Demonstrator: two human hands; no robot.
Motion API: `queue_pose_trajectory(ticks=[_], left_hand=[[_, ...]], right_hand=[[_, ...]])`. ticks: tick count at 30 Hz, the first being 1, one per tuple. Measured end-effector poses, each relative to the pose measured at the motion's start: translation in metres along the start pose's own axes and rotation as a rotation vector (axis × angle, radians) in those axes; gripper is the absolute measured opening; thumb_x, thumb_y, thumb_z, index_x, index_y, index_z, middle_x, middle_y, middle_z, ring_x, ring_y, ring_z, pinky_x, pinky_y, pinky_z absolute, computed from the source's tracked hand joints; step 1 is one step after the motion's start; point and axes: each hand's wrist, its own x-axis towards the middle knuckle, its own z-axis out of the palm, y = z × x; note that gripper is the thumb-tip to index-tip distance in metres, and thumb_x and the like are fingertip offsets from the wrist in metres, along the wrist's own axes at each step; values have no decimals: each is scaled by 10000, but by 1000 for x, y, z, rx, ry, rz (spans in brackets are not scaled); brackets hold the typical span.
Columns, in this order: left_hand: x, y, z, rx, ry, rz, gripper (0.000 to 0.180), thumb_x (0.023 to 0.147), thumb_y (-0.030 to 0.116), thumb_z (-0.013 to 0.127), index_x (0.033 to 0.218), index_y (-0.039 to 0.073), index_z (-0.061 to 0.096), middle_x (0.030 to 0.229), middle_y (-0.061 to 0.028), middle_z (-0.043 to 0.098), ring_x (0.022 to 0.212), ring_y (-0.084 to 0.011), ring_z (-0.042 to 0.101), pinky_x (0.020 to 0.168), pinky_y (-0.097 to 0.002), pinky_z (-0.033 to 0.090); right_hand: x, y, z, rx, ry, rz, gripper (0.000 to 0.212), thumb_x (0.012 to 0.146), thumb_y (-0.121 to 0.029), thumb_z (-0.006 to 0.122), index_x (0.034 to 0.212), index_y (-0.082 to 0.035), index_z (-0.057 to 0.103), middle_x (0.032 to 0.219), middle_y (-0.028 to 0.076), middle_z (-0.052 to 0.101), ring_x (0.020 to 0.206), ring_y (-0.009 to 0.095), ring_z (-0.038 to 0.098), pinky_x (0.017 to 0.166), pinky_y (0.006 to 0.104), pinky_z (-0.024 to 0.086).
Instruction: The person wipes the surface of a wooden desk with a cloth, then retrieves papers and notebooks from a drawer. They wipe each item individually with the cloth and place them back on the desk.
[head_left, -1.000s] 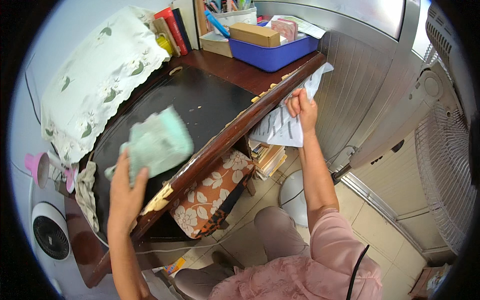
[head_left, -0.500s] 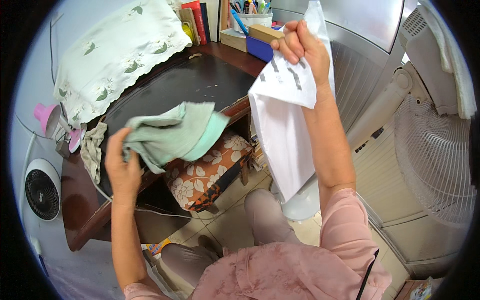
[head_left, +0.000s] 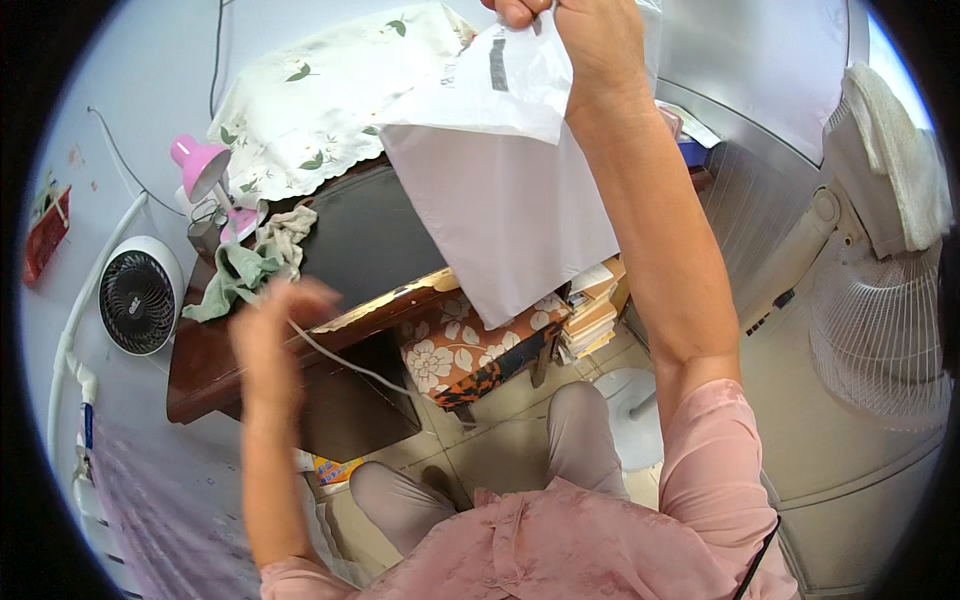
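Well, the right hand [head_left: 592,35] is clamped on the white plastic bag [head_left: 500,205], partly cut off at the top of my view, and the bag hangs in front of the desk [head_left: 350,225], hiding its right part and some of the floral seat [head_left: 428,362] below. The left hand [head_left: 280,315] is a blur near the green cloth [head_left: 238,278]; whether its fingers are apart or together I cannot tell.
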Motion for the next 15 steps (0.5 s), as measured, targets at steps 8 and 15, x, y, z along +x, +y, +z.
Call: queue_pose_trajectory(ticks=[8, 15], left_hand=[[-52, 42, 120, -1526, -54, -615, 697, 950, 556, 341, 1288, -46, 441, 1324, -201, 504, 1205, -384, 510, 1013, -523, 408], [-23, 108, 84, -1639, -67, -115, 361, 928, 156, 469, 1215, -60, 510, 1197, -165, 612, 1055, -251, 629, 882, -383, 545]], right_hand=[[-28, -42, 55, 128, -325, 99, 306, 1035, -220, 352, 1099, 55, 468, 597, -11, 419, 565, 119, 490, 764, 282, 458], [-94, -105, -13, -79, -928, 148, 304, 1019, -250, 368, 1012, 8, 529, 627, 25, 498, 561, 134, 542, 753, 315, 496]])
